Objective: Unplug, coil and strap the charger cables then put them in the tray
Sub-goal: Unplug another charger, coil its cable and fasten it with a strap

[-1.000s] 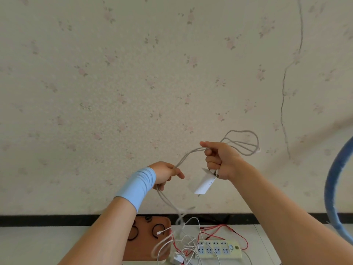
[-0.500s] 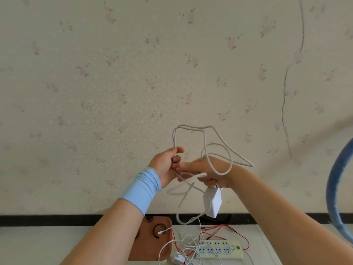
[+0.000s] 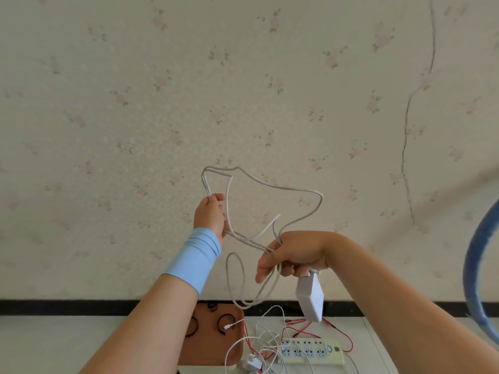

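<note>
Head view: both hands are raised in front of the wall, well above the surface (image 3: pixel 54 346), working one grey cable (image 3: pixel 297 190). The left hand (image 3: pixel 209 217), with a blue wristband (image 3: pixel 194 260) on the wrist, has its fingers curled round the top of a loop, pinching the strands between thumb and fingertips. The right hand (image 3: pixel 291 255) sits lower, its fingers closed round several strands. The white charger block (image 3: pixel 310 298) hangs just beneath it, clear of the surface; whether those fingers also grip the block's end I cannot tell.

This looks like the coiling step. The charger is off the power strip (image 3: pixel 310 352), but the loops between the hands are wide and uneven, and one slack turn droops below them. The next move calls for drawing the loops together to an even size, passing them into one grip, and keeping the dangling block from swinging. A free hand can then fetch one of the black straps (image 3: pixel 224 323) lying in the brown tray (image 3: pixel 205 346).

More white cables (image 3: pixel 259 344) and red wires (image 3: pixel 343 336) lie tangled beside the strip, so much of the task seems left.
</note>
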{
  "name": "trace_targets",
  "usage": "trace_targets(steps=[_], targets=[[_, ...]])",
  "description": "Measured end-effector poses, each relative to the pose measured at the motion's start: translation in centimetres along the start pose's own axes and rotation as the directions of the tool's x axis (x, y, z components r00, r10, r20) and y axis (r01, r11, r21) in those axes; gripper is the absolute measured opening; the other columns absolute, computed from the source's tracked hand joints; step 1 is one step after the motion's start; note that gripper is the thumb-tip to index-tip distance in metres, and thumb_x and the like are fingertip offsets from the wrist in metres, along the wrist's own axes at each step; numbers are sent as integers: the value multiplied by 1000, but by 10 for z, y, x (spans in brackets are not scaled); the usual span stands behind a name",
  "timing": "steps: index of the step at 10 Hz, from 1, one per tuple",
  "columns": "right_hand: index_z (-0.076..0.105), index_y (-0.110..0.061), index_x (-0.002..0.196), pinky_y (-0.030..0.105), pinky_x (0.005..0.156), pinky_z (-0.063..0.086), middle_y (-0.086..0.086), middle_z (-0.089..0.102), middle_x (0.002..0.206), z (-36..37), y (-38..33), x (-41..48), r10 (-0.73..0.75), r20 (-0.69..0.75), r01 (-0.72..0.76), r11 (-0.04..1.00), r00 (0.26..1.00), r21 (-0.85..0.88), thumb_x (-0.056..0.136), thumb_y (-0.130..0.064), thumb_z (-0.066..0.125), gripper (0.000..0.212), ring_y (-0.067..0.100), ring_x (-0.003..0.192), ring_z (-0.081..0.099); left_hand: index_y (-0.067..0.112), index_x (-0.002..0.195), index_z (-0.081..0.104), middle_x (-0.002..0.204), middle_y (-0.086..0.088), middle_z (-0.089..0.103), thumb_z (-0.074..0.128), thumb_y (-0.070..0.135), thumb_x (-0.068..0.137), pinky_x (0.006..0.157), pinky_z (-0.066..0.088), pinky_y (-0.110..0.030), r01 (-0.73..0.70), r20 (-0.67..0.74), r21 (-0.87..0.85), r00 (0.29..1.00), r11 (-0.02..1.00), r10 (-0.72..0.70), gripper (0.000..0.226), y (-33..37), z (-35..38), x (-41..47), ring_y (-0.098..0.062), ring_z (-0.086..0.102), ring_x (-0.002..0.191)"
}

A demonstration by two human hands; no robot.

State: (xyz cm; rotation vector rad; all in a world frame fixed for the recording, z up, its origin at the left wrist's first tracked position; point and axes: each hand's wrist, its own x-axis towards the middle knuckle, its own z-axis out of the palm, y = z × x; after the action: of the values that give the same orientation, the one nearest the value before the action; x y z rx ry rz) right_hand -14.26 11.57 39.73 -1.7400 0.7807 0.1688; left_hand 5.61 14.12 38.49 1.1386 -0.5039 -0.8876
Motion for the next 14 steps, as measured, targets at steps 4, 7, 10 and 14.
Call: trace_targets(steps=[4, 7, 10, 14], targets=[[67, -10, 95, 16, 37, 24, -2, 62, 68, -17, 15, -2, 89, -98, -82, 994, 991, 75, 105, -21, 50, 23, 7, 49, 42, -13, 129, 51, 129, -27, 59, 39, 2, 101, 55, 49, -26, 130, -27, 801, 983, 585, -181, 34, 1, -34, 18, -25, 59, 69], [71, -13, 99, 16, 37, 17, -7, 53, 59, -21, 19, 5, 221, -221, -163, 953, 950, 255, 105, -32, 49, 30, 5, 40, 27, 14, 103, 69, 107, -6, 74, 32, 27, 104, 63, 42, -25, -172, 244, 968, 447, 185, -861, 39, 5, -15, -37, -19, 71, 85], [62, -17, 55, 18, 43, 20, -5, 37, 47, -25, 23, 10, 299, -376, -176, 928, 877, 328, 101, -32, 55, 49, 8, 42, 23, 9, 138, 48, 131, -16, 63, 40, 9, 102, 91, 54, -35, 127, 731, 362, 575, 923, -366, 37, -3, 8, -43, -26, 64, 115], [68, -20, 67, 19, 41, 17, -8, 40, 49, -19, 15, 7, 161, -171, -104, 947, 972, 303, 103, -39, 53, 44, 6, 42, 28, 31, 120, 64, 98, 7, 67, 61, 38, 93, 96, 51, -34, -556, 670, 724, 708, 409, -222, 27, -11, 6, -36, -12, 64, 94]])
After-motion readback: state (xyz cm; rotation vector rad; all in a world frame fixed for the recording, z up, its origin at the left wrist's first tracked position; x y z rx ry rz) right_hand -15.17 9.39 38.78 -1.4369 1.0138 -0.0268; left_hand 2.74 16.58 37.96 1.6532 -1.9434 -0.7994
